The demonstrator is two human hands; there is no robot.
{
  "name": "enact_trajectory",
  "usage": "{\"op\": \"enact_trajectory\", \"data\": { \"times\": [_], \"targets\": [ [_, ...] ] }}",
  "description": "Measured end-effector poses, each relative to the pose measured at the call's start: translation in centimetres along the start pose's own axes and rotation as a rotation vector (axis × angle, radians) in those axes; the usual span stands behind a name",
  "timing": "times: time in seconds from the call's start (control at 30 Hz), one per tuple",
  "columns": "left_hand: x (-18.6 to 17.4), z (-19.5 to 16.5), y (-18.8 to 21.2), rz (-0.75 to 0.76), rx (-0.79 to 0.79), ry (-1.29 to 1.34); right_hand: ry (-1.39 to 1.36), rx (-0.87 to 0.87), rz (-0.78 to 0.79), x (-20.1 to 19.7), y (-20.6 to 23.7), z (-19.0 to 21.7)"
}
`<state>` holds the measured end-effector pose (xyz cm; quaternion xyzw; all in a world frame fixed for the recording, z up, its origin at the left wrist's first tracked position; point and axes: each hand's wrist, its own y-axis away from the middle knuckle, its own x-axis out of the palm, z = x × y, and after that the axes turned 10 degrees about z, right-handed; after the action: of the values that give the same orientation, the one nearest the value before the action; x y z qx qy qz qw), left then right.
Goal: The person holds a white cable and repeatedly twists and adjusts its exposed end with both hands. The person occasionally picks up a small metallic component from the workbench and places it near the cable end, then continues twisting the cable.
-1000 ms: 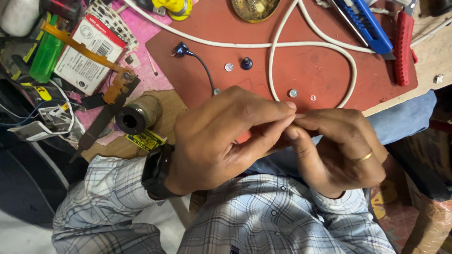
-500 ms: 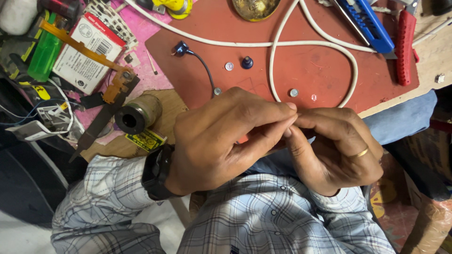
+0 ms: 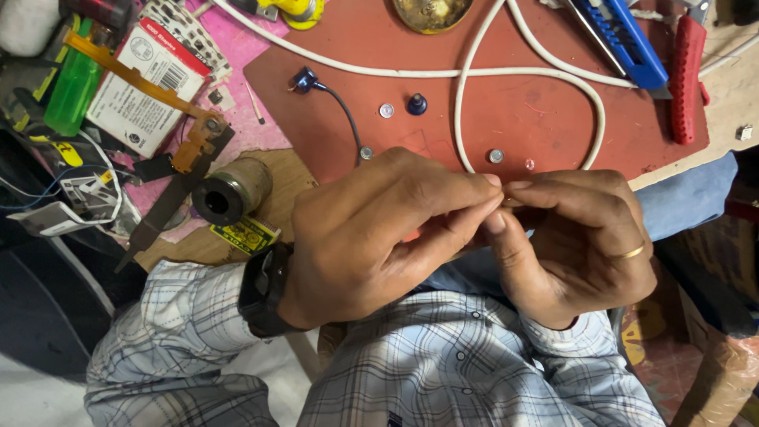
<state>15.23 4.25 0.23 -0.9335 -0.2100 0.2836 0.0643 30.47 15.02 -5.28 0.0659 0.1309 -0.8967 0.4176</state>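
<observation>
My left hand (image 3: 379,237), with a black watch (image 3: 265,289) on the wrist, meets my right hand (image 3: 577,245), which wears a gold ring (image 3: 630,253), just in front of a red mat (image 3: 538,119). The thumb and forefinger tips of both hands pinch together on a small thin piece (image 3: 514,203). That piece is almost fully hidden by the fingers, so its kind cannot be told. Both hands hover over my lap, above checked shirt sleeves.
A white cable (image 3: 466,95) loops across the mat, beside a black lead with a blue plug (image 3: 304,79) and small round parts (image 3: 386,111). A blue knife (image 3: 624,39) and a red tool (image 3: 686,75) lie at the far right. A solder spool (image 3: 229,194) and a white box (image 3: 146,87) lie left.
The fingertips have shifted only slightly against each other. Both hands stay in the same place, still pinched together.
</observation>
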Motion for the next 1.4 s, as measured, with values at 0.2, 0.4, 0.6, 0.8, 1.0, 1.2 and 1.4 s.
{"op": "enact_trajectory", "data": {
  "times": [0.2,0.4,0.6,0.8,1.0,1.2,1.4],
  "targets": [
    [-0.02,0.11,0.16,0.0,0.007,-0.018,0.048,-0.06,0.029,-0.19,0.17,-0.7],
    [0.04,0.36,0.23,0.015,0.001,-0.027,0.082,0.003,0.072,-0.42,0.34,-0.61],
    [0.11,0.31,0.21,0.018,0.005,-0.032,0.087,-0.011,0.045,-0.26,0.14,-0.91],
    [0.07,0.27,0.19,0.024,0.005,-0.039,0.078,-0.002,0.076,-0.23,0.2,-1.04],
    [0.15,0.3,0.18,0.017,0.002,-0.031,0.121,0.0,0.115,-0.52,0.19,-0.93],
    [0.07,0.17,0.29,0.018,-0.021,-0.011,0.11,-0.02,0.129,-0.47,0.22,-1.01],
    [0.16,0.26,0.34,0.009,-0.015,0.007,0.111,-0.016,0.123,-0.53,0.37,-1.18]
  ]
}}
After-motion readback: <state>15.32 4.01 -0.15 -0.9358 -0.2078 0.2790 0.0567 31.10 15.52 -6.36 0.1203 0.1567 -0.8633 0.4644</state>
